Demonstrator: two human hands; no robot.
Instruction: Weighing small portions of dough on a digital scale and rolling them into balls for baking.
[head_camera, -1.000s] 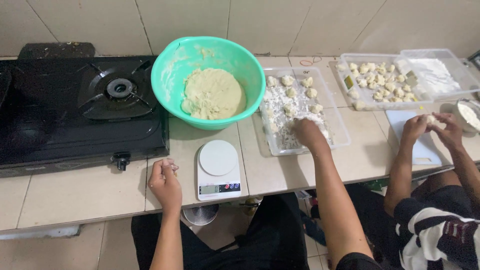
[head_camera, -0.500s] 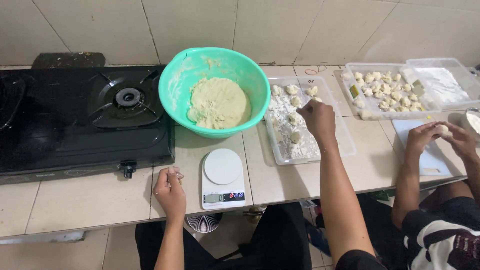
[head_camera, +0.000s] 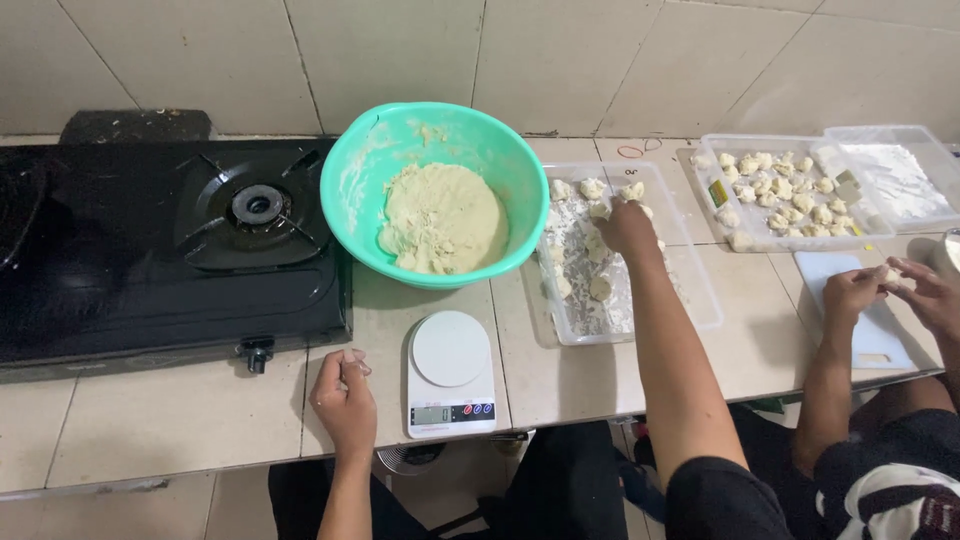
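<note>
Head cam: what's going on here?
The person's right hand reaches into a floured clear tray of small dough pieces. Their left hand rests on the tiled counter beside a white kitchen scale. A green bowl of dough sits behind. A second person's hands shape dough nearby.

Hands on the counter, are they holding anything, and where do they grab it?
The right hand reaches into the floured tray among dough pieces; whether it grips one cannot be told. The left hand rests by the white scale, seemingly holding nothing.
</note>
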